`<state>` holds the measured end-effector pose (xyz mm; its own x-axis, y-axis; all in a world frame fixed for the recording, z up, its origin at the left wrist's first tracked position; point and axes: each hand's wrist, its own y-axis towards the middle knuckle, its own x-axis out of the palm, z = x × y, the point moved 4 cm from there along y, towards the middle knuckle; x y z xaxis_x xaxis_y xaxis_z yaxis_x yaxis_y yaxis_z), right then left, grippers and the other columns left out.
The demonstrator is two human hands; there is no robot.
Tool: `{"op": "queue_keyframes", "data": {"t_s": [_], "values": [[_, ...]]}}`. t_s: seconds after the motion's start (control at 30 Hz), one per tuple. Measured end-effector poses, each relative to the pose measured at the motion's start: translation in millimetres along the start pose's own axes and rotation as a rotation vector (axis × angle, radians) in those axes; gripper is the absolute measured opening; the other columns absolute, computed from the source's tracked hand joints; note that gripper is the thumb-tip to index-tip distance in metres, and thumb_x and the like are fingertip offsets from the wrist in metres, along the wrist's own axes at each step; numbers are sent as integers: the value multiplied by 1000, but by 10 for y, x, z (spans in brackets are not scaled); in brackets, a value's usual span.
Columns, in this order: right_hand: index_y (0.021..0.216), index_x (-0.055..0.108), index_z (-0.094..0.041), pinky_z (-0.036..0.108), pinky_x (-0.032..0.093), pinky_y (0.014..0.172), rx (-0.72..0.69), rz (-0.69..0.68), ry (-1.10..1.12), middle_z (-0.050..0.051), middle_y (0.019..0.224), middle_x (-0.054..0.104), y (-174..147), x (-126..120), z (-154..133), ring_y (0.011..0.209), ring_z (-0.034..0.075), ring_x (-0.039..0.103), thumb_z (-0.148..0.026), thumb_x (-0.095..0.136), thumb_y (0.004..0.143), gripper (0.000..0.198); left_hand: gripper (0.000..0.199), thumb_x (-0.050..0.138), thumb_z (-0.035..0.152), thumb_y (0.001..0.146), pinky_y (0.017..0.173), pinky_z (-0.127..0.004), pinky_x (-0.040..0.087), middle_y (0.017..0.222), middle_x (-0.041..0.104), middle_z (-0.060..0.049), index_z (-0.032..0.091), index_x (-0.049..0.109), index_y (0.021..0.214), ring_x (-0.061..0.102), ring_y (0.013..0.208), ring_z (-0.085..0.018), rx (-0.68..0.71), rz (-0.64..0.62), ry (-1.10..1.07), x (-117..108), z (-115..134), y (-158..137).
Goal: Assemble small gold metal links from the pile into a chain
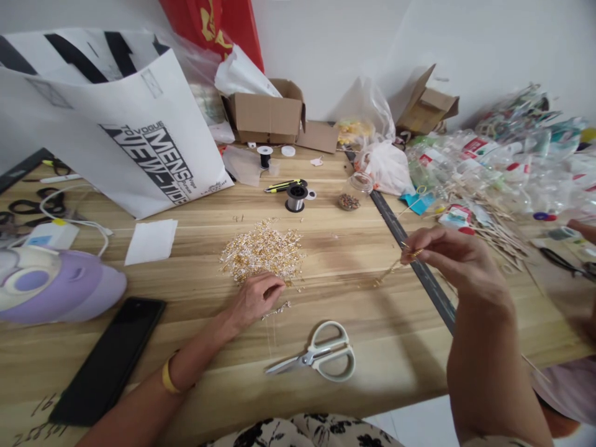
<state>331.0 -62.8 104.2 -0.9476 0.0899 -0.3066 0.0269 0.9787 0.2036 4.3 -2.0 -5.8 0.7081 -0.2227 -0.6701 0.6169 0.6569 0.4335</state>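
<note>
My right hand [460,264] is raised over the dark strip on the table, thumb and finger pinched on a thin gold beaded strand [393,271] that trails down to the left. At the near edge of a heap of small gold and clear beads [263,248] rests my left hand [258,299]. Its fingers are drawn together, and whatever they hold is hidden or too small to name. Just beside it lies a short silvery beaded piece [278,310] with fine wire ends. Scissors with pale handles [333,351] lie nearer to me, blades pointing left.
A black phone [109,360] and a purple-white device [65,285] lie left, below a large white bag [153,136]. Behind the beads stand a wire spool [295,197] and a bead jar [350,198]. Plastic bottles [484,155] and sticks crowd the right, where another person's hand [584,231] shows.
</note>
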Motion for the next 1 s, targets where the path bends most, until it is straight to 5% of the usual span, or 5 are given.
{"op": "queue_keyframes", "data": {"t_s": [0.2,0.4,0.57,0.87,1.0], "values": [[87,63,-19,30,54,60,88,-68,-8,5,81,64,11,40,99,62,16,65,-25,67,79,11,13,55,15,85,65,-23,47,69,67,-2,15,63,74,60,66,-12,35,26,-6,-2,1,3],[85,58,-16,25,50,56,250,-246,-84,4,66,66,449,386,828,62,16,65,-37,67,78,25,14,55,15,86,67,-24,47,71,68,-3,15,64,75,61,68,-12,17,7,14,-12,29,8],[82,57,-17,25,50,56,238,-215,-95,2,65,65,751,495,1282,59,14,63,-41,68,73,28,12,56,14,85,66,-24,47,72,68,-2,15,64,76,61,68,-12,0,-11,21,-18,41,4],[101,58,-19,30,52,69,110,-152,-250,8,104,64,835,459,1363,83,19,66,-40,65,76,34,13,55,14,85,66,-23,47,70,67,-2,14,63,75,60,66,-12,6,-6,13,-10,1,13],[93,61,-17,28,48,66,92,-224,-584,6,85,67,635,390,1278,72,17,62,-33,57,81,20,12,56,14,85,66,-23,47,71,67,-2,14,63,76,60,67,-12,5,-4,6,-19,9,17]]}}
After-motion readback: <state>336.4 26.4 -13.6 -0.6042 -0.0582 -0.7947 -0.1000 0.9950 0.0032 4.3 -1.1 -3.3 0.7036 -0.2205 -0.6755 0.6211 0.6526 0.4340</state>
